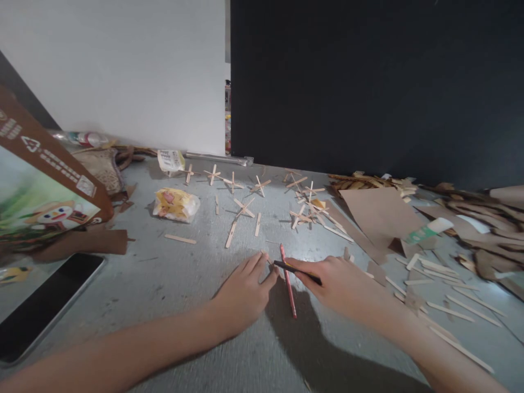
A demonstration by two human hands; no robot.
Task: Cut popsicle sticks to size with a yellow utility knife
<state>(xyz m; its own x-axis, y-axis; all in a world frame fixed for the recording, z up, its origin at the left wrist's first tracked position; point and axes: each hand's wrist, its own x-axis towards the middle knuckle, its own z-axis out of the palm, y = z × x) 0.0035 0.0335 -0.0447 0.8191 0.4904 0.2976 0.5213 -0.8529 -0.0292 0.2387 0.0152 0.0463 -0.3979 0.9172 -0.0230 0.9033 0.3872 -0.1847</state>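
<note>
My right hand [338,281] is closed round a slim black craft knife [303,272] with a bit of yellow on its handle. The knife's tip points left, close to the fingertips of my left hand [244,289]. Those fingers press down on the table, pinching what looks like a small piece of wooden stick [269,260], mostly hidden. Between the two hands a red patterned pencil [289,289] lies on the table, with the knife passing over it. Beyond my hands are several crossed wooden sticks [244,208] and loose single sticks [257,224].
A phone [49,305] lies at left beside a printed paper bag [45,180]. A yellow-and-clear packet [176,205] sits behind my left hand. Loose sticks [450,308] and torn cardboard [376,213] spread over the right side. White and black panels [376,82] stand behind the table.
</note>
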